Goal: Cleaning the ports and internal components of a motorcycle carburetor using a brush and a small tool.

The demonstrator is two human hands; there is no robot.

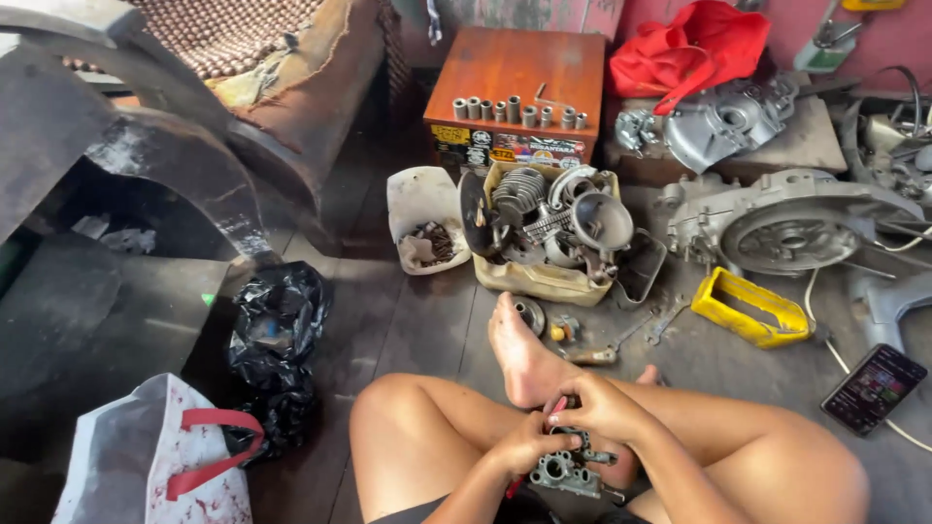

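Parts lying spread across the floor
A box of parts [544, 281] is sitting centre frame; a phone [873, 388] is lying lower right, a bag [155, 461] lower left.

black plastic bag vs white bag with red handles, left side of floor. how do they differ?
The black plastic bag is glossy, crumpled and slumped low, with no handle showing; the white bag has red handles, red speckles and stands fuller. The black one lies farther from the camera, the white at the frame's bottom edge. Both sit on the dark floor.

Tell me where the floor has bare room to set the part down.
Bare planks lie between the black plastic bag and the raised foot, below the white tub. Right of the foot it is crowded: wrenches, yellow tray, phone.
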